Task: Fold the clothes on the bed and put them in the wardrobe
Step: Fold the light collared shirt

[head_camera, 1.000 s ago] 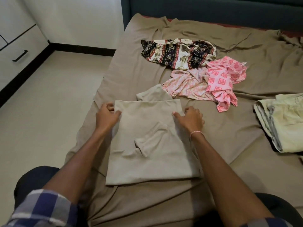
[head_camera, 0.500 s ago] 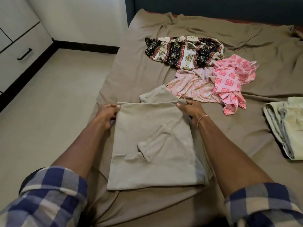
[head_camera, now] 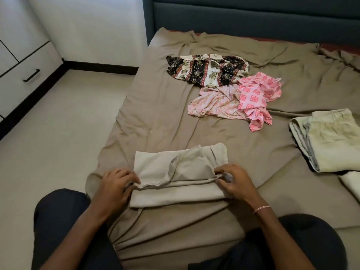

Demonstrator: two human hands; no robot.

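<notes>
**FIRST ONLOOKER:** A person worked at the end of the bed [head_camera: 155,114] farthest from the headboard [head_camera: 253,18], midway through folding a beige top [head_camera: 175,164]. What could have spoiled it there?

**SECOND ONLOOKER:** The edges, by my judgement. The left hand [head_camera: 116,184] and the right hand [head_camera: 235,182] each kept a grip pinched on one end of the turned-over layer, fingers curled around the cloth. That layer's hem looked rippled and stopped short of the edge below it. Had one grip let go early, or pulled harder than the other, the fold could have landed crooked. A loose flap on the upper side might also have slid out. The sheet underneath was rumpled, so it could have dragged along.

**FIRST ONLOOKER:** And further on?

**SECOND ONLOOKER:** A lopsided bundle might have fallen open on the way to the white cupboard [head_camera: 23,45], across the floor near the headboard's wall.

**FIRST ONLOOKER:** What had changed from a second before?

**SECOND ONLOOKER:** Then the top lay long, with both hands at its edge nearer the headboard. That edge had since been carried over, away from the headboard, halving the length. The printed garment [head_camera: 208,70], the pink garment [head_camera: 233,102] and the folded pale green piece [head_camera: 331,139], all closer to the headboard than the top, had stayed put.
</notes>
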